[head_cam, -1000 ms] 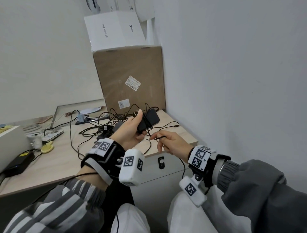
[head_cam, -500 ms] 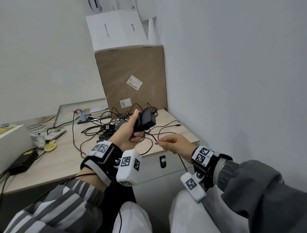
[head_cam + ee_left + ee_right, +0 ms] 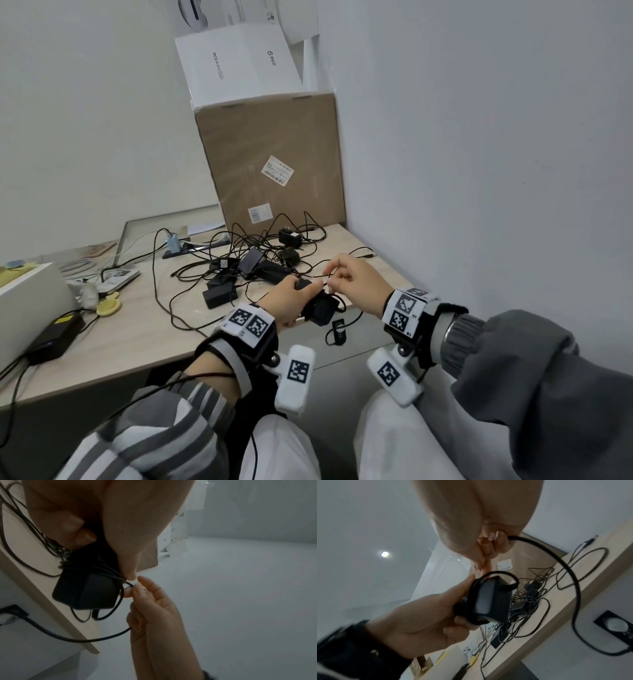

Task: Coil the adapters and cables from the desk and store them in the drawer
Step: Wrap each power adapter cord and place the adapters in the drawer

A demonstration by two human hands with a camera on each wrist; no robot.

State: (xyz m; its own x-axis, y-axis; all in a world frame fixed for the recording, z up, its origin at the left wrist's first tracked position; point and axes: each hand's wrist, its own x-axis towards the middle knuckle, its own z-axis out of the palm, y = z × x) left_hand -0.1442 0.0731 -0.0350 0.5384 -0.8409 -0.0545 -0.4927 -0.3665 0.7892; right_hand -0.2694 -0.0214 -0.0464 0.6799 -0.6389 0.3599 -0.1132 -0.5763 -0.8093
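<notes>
Gripping the adapter (image 3: pixel 317 308), the left hand (image 3: pixel 289 301) leaves its cable (image 3: pixel 126 583) pinched at 2 o'clock by the nearer right hand (image 3: pixel 356 282)

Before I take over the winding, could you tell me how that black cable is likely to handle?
Probably floppy: the cable droops in a loose arc from the right hand. It may spring loose, since the left hand pins its turns against the adapter.

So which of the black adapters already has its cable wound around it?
The black adapter that the left hand grips at the desk's front edge; the other adapters lie on the desk among loose cables.
</notes>
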